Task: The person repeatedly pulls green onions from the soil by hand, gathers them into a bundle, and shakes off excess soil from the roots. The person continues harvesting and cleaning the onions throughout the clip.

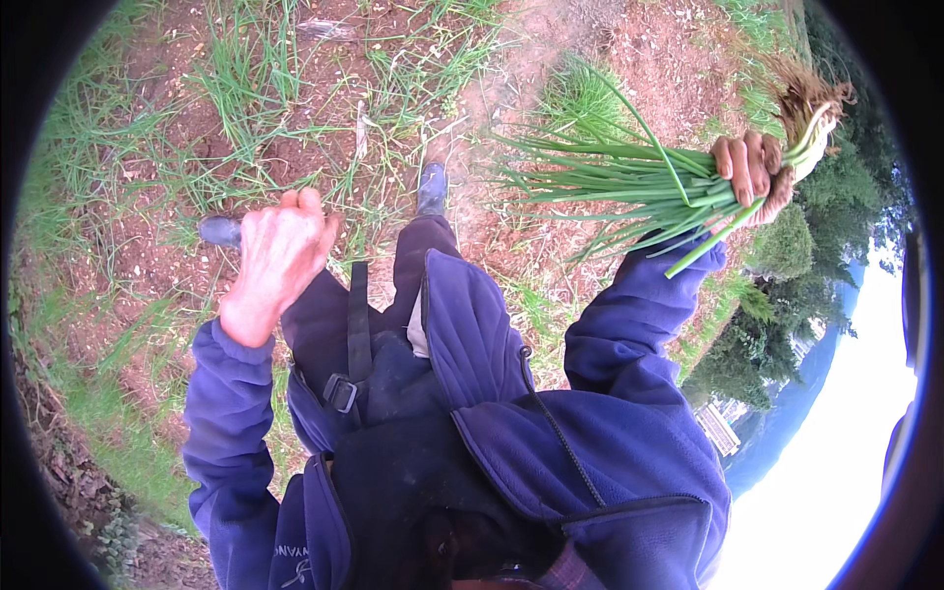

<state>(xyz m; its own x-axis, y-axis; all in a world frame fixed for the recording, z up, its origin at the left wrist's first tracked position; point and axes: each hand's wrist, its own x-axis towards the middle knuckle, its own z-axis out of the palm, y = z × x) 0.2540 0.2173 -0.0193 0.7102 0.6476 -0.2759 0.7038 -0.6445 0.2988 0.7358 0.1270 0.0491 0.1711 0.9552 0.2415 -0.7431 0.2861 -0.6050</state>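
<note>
My right hand (752,173), soiled with earth, is closed around a bunch of green onions (627,173), raised at the right. Their long green leaves fan out to the left. The pale stem bases (811,140) and brown, earthy roots (815,88) stick out past the fist on the other side. One thick leaf (704,247) is bent away from the bunch, below the hand. At the left, my left hand (280,243) is held above the ground with its back up and fingers curled; the fingertips are hidden, so whether anything thin is in them does not show.
Onion plants (251,81) grow in the reddish soil (177,140) ahead. A grassy tuft (582,96) stands near the bunch. My boots (432,190) are planted apart on the soil. A black strap with a buckle (341,393) hangs at my front. Trees (782,295) line the right.
</note>
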